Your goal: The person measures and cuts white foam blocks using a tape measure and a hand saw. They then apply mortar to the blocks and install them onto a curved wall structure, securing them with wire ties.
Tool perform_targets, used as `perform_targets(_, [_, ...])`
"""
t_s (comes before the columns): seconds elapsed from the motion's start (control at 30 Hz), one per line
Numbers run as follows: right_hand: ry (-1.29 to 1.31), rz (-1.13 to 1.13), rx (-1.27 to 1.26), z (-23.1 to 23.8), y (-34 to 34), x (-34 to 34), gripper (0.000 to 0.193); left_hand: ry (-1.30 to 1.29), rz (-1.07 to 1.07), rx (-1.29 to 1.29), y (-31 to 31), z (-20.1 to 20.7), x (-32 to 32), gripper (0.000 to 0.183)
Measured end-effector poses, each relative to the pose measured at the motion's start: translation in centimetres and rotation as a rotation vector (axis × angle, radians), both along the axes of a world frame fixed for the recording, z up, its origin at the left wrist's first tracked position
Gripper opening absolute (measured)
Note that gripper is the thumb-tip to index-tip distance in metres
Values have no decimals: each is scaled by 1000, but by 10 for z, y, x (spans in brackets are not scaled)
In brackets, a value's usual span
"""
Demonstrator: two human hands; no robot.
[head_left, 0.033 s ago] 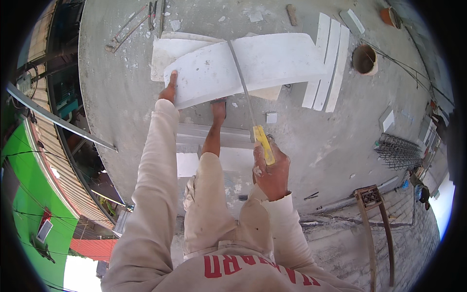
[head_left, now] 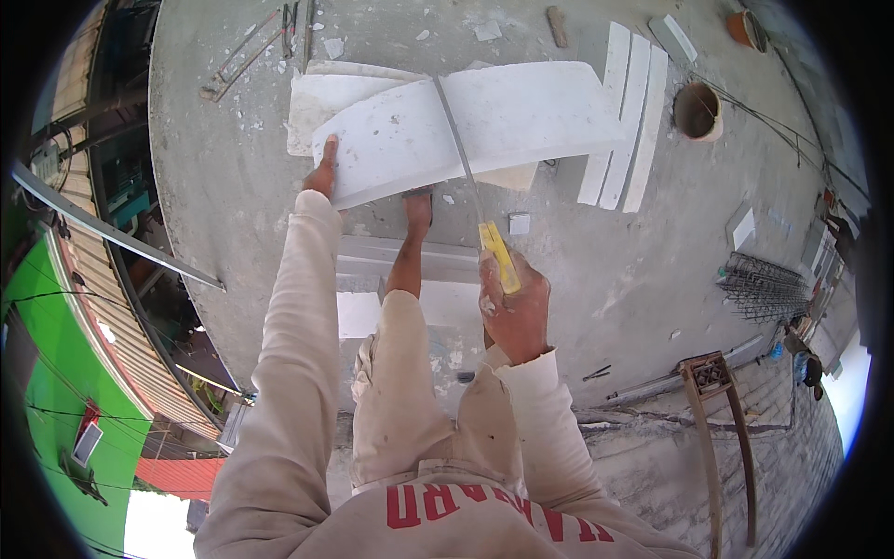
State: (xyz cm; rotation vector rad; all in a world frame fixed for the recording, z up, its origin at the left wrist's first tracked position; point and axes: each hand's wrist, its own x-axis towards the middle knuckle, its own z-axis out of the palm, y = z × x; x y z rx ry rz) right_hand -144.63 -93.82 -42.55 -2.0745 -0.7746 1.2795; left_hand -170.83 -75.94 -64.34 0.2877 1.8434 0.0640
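Note:
A long white board (head_left: 531, 107) with a curved edge lies across other pale boards (head_left: 303, 112) on the floor. My left hand (head_left: 322, 170) grips its left end, thumb on top and fingers mostly hidden beneath. In my right hand (head_left: 517, 312) is the yellow handle of a handsaw (head_left: 456, 140), fingers wrapped round it. The narrow blade runs away from me across the middle of the white board, its tip near the far edge. How deep the blade sits in the board I cannot tell. My foot (head_left: 419, 212) is by the board's near edge.
Several white strips (head_left: 615, 121) lie at the board's right end, with a bucket (head_left: 698, 112) beyond them. Long slabs (head_left: 410, 256) lie between me and the board. A wooden frame (head_left: 717, 401) stands at right, near wire mesh (head_left: 759, 289). Long-handled tools (head_left: 251, 56) lie far left.
My right hand and the saw handle have moved slightly away from me, toward the board. My left hand and the board stay nearly where they were.

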Motion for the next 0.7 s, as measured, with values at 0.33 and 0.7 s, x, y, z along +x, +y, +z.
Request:
perform_targets(0.33, [-43,30,33,-21,4,-9,26,-56,65,52,-7,-57,-30,89])
perform_targets(0.7, [-58,70,38,-58,17,-6,29,26,-17,57,6,-38,-19,110])
